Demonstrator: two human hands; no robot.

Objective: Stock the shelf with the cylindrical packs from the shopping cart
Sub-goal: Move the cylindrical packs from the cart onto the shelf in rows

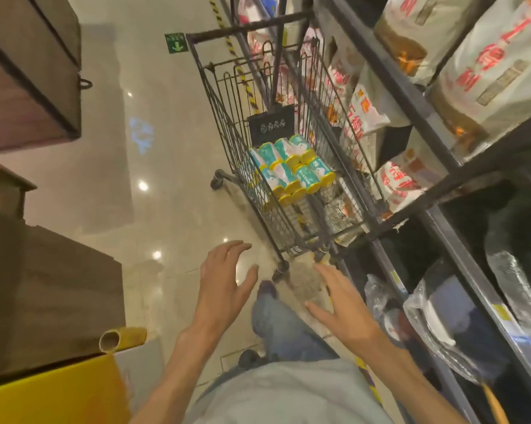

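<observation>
Packs (291, 171), teal cylinders with yellow ends, lie stacked in the cart (227, 123) far ahead, beside the shelf (435, 191) at right. I see left hand (224, 278) and right hand (339, 296) spread, empty, near me.

Both bare arms stretched forward from the bottom of the frame; left hand (227, 272) and right hand (339, 299) spread, palms facing, empty.

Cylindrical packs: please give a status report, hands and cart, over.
Left hand open, right hand open, both empty. Cylindrical packs all stacked in shopping cart, none picked. Cart stands ahead beside shelf; nothing between hands and cart.
</observation>
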